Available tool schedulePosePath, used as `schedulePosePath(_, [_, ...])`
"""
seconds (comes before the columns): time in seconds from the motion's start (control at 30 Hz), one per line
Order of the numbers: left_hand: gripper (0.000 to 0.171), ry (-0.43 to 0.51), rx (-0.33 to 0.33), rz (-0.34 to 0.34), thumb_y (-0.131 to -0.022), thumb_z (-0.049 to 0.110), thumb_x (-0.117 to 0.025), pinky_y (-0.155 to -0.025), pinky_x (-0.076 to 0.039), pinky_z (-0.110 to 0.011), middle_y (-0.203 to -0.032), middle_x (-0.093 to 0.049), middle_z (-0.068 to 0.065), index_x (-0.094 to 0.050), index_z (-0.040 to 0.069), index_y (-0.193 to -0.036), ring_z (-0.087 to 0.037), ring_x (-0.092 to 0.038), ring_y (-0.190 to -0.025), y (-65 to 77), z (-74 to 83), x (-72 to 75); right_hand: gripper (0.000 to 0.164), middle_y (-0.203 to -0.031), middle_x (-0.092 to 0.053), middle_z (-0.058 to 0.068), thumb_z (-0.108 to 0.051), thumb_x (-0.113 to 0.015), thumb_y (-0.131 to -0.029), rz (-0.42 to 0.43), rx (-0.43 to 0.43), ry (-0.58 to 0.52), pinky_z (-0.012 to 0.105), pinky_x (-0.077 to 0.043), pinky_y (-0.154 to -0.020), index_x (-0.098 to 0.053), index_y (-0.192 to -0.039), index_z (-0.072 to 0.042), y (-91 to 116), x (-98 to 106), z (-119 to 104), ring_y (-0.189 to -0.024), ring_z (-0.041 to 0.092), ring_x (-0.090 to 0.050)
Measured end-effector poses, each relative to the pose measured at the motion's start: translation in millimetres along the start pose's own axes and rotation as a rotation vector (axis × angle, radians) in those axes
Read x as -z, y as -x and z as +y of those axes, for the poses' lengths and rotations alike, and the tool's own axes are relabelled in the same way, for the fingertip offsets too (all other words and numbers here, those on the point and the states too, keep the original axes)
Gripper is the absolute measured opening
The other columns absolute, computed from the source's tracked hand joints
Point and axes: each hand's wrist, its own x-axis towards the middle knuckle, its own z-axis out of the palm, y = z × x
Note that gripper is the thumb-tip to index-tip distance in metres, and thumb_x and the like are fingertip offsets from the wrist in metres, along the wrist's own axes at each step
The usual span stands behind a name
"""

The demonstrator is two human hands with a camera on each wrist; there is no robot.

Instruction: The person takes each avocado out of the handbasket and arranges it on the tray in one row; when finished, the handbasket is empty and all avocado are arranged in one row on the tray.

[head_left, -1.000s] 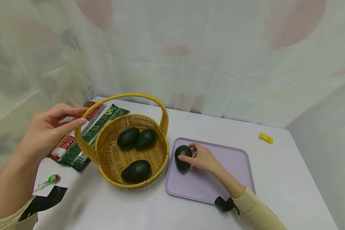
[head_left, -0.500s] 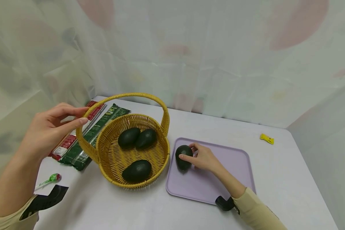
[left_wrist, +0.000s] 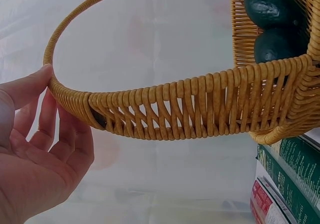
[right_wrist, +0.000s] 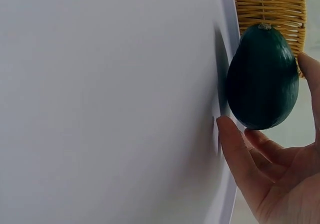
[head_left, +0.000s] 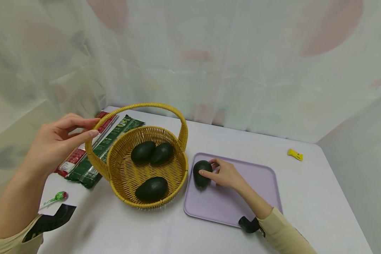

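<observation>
In the head view, my left hand pinches the left side of the arched handle of a yellow wicker basket between thumb and fingers. Several dark green avocados are involved: three lie in the basket, two touching at the back and one near the front. To the right, my right hand holds another avocado at the left side of a lilac tray. The right wrist view shows that avocado with thumb and fingertips around its lower part; some finger contact is hidden.
Left of and behind the basket lie a green packet and a red-and-white packet. A green-wrapped lollipop sits at front left. A small yellow wrapped sweet lies at the far right, and a curtain hangs behind the table.
Hardly anything differs. The view shifts very slightly, while both hands, the basket and the avocados keep practically the same places.
</observation>
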Motion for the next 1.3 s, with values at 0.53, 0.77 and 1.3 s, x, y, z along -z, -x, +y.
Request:
schedulePosePath(0.53, [0.029, -0.040, 0.021, 0.027, -0.088, -0.004, -0.067, -0.077, -0.050, -0.010, -0.104, -0.062, 0.002, -0.068, 0.001, -0.117, -0.008, -0.058, -0.098, -0.5, -0.8, -1.3, 0.063, -0.109, -0.064, -0.001, -0.055, -0.075, -0.079, 0.037, 0.123, 0.068, 0.031, -0.050, -0.072, -0.062, -0.125, -0.014, 0, 19, -11, -0.086, 0.013, -0.062])
schedulePosePath(0.77, [0.029, -0.035, 0.008, 0.017, -0.089, -0.004, -0.067, -0.077, -0.050, -0.011, -0.103, -0.062, 0.000, -0.068, 0.000, -0.118, -0.008, -0.060, -0.098, -0.9, -0.5, -0.6, 0.064, -0.115, -0.065, 0.007, -0.052, -0.075, -0.079, 0.039, 0.204, 0.093, 0.036, -0.051, -0.076, -0.060, -0.127, -0.014, 4, 29, -26, -0.092, 0.019, -0.063])
schedulePosePath(1.3, [0.030, -0.019, 0.031, 0.015, -0.089, -0.003, -0.067, -0.074, -0.052, -0.013, -0.103, -0.061, 0.000, -0.068, 0.001, -0.119, -0.007, -0.063, -0.097, 0.3, 1.5, -0.7, 0.058, -0.115, -0.062, -0.008, -0.048, -0.077, -0.080, -0.045, 0.318, 0.060, 0.034, -0.050, -0.081, -0.058, -0.128, -0.022, 3, 29, -70, -0.097, 0.010, -0.062])
